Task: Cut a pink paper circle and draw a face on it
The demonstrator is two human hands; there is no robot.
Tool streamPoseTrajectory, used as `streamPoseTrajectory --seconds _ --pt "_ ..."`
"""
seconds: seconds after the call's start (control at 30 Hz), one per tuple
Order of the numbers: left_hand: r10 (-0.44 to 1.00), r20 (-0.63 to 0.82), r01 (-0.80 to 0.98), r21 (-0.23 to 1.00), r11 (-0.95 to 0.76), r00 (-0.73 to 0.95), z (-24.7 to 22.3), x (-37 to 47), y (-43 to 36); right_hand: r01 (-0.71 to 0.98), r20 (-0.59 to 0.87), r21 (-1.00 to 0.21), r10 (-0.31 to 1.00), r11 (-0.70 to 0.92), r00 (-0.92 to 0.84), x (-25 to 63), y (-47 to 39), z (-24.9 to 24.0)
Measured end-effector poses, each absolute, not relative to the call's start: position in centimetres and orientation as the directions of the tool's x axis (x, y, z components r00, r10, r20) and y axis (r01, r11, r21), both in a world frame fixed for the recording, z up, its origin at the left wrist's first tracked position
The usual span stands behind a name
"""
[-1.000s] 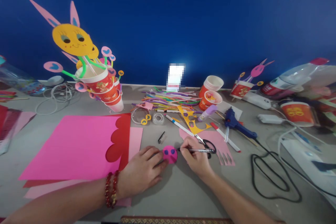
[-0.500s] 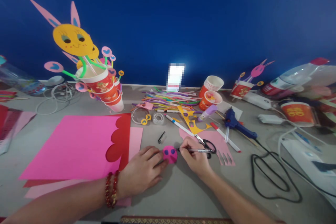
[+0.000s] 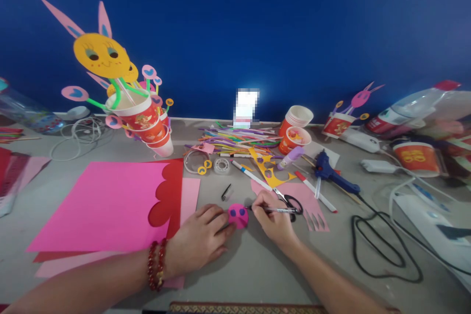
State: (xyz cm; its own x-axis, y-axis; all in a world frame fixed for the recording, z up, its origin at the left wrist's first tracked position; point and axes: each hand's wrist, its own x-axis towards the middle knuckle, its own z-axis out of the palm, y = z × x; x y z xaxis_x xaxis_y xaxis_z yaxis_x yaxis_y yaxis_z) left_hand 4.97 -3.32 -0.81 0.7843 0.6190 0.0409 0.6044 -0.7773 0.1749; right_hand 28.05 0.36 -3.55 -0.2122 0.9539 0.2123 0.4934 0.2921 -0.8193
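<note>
A small round pink paper face (image 3: 239,222) with two dark blue eye spots lies on the table. My left hand (image 3: 201,235), palm down, holds it against the tabletop, thumb and fingertips at its left edge. In my right hand (image 3: 274,218) a pen (image 3: 281,210) is gripped in a writing hold, its tip at the face's right edge beside one eye spot. A black pen cap (image 3: 227,192) lies just above the face. Black-handled scissors (image 3: 292,204) lie behind my right hand, partly covered by it.
Pink and red sheets (image 3: 106,206) lie left. Pipe cleaners (image 3: 239,140) are piled behind a tape roll (image 3: 222,166). A blue glue gun (image 3: 333,174) with a looping cord is at right. Stacked paper cups (image 3: 143,120) hold a yellow rabbit figure (image 3: 102,55) at back left.
The pen and my right hand have shifted only very slightly at the face's right edge. My left hand and the paper face stay put.
</note>
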Motion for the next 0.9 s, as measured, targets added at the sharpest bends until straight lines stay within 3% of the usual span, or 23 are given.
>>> streamPoseTrajectory --seconds 0.57,0.9 --pt "0.615 0.034 0.602 0.167 -0.781 0.788 -0.84 4.95 -3.36 0.413 0.216 -0.866 0.955 0.283 -0.201 28.2 0.26 -3.81" --pt "0.619 0.043 0.605 0.17 -0.778 0.784 -0.99 4.98 -3.38 0.457 0.211 -0.833 0.943 0.312 -0.258 28.31 0.22 -3.96"
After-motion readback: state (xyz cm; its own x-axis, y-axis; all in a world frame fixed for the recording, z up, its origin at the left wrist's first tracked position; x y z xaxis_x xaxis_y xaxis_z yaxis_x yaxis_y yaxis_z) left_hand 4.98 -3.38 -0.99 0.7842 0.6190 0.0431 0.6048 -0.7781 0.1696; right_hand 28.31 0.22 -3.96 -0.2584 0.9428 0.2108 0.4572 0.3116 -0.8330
